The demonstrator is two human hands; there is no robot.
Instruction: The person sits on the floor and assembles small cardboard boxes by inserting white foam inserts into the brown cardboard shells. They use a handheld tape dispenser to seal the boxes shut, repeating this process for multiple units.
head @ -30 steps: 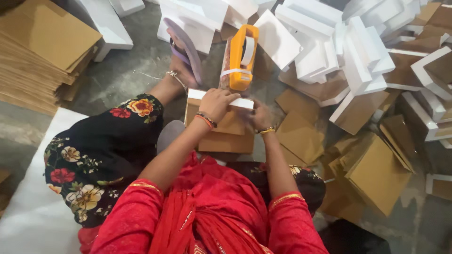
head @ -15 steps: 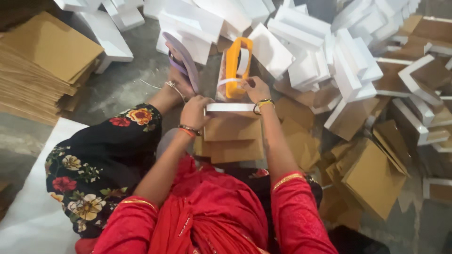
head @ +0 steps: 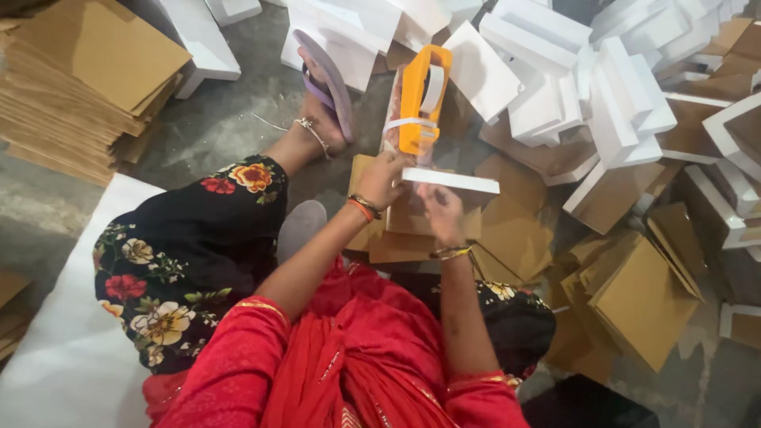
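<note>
We sit on a grey concrete floor [head: 230, 119], white sheet [head: 63, 357] nearest, brown cardboard flats [head: 634, 293] around. Left hand [head: 382, 179] and right hand [head: 442, 212] each have their grip closed on a flat white box lid [head: 450, 179], above the cardboard pieces [head: 412, 230]. Beyond: orange tape dispenser [head: 418, 99], white boxes [head: 555, 79], cardboard stack [head: 79, 71].

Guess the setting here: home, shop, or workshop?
Likely a small box-making or packing workshop, worked on the floor. A stack of flat brown cardboard sheets sits on bare concrete, a heap of white box parts lies ahead, and both hands hold a white panel by an orange tape dispenser.
</note>
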